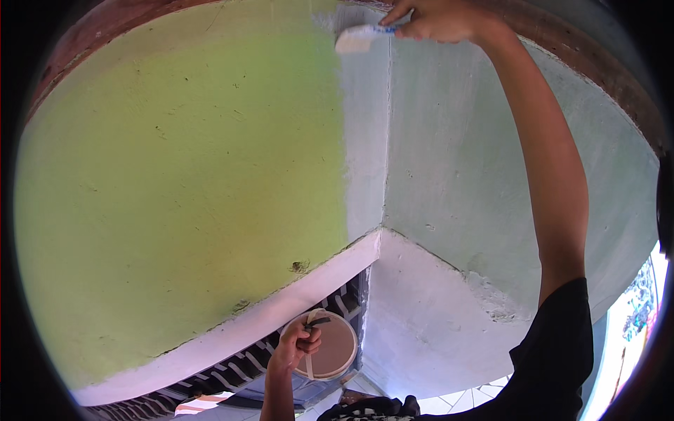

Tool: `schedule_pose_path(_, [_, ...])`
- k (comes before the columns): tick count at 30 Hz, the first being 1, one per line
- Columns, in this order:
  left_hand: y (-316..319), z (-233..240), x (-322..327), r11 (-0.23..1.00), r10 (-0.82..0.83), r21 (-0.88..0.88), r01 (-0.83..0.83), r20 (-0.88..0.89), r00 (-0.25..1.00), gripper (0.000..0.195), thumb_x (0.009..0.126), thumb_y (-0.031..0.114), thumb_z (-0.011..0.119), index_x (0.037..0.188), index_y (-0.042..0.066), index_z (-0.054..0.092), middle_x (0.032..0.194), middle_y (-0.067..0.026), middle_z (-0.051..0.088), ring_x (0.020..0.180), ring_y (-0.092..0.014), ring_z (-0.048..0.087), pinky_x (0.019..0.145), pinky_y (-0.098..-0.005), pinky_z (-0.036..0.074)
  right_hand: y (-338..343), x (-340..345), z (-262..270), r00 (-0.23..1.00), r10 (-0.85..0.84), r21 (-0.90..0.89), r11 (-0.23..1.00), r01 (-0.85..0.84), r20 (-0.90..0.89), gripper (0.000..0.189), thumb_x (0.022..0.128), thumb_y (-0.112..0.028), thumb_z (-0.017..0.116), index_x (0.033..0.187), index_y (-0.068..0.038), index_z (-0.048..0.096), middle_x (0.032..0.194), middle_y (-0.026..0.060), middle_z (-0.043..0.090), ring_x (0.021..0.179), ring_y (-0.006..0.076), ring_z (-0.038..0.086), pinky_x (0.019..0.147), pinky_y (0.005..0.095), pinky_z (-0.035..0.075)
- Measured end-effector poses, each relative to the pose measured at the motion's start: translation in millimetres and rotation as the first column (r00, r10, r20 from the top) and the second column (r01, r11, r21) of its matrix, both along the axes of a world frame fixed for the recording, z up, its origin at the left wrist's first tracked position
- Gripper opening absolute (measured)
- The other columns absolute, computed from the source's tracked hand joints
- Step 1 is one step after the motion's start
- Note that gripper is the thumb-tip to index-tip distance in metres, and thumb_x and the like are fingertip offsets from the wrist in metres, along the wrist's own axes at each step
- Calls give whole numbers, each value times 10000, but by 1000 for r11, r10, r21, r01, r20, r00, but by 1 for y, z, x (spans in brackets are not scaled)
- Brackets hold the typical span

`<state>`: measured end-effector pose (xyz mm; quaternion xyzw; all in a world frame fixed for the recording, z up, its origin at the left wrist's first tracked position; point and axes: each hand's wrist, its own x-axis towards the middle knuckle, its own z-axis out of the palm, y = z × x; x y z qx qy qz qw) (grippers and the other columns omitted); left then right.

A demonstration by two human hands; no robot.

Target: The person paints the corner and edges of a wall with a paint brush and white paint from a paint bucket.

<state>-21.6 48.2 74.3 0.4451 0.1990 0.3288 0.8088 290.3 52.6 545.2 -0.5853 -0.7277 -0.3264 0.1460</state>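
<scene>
High up at the corner of two walls, my right hand (447, 21) grips the handle of a paintbrush (358, 40). Its broad, pale bristles are at a light grey-white painted strip (366, 131), close to the edge of the green wall (210, 158). Down low, my left hand (303, 342) is closed around the dark grip of a bucket's handle. The round, pale-rimmed bucket (354, 358) hangs below that hand. A flat brownish-pink surface shows inside it; whether this is paint or the bottom, I cannot tell.
The adjoining wall (453, 137) is pale grey-green, with rough, chipped plaster low down. A white band (253, 313) runs under the green wall, above a dark slatted grille (237, 371). A reddish-brown beam (595, 68) borders the top. Pale floor tiles (458, 402) show below.
</scene>
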Motion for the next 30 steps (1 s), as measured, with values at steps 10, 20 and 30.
schedule_pose_path(10, [0,5,6,1000,3,-1,-3,-27,1000,385,787,211,455,1113,10,499,637,51,247,504,-56,219,477,-234,210,26,28,-77,956,238,472,871,-133,-170,374,866,-150,597,1234,-133,660,899,218,690,757,365,669,756,431,533])
schedule_pose_path(20, [4,-3,5,999,-45,-19,45,1,999,321,775,173,441,1050,22,510,626,52,262,495,-52,225,461,-236,190,51,39,-100,863,283,527,850,-23,-419,397,899,-115,568,1294,-130,612,791,220,619,698,334,571,746,427,498])
schedule_pose_path(30, [6,2,1,1000,-14,22,16,-82,997,422,783,236,455,1127,-4,494,632,50,219,494,-60,201,478,-242,202,71,36,-124,868,274,416,905,-87,-415,372,922,-91,557,1292,-109,594,913,247,663,880,413,635,820,496,523])
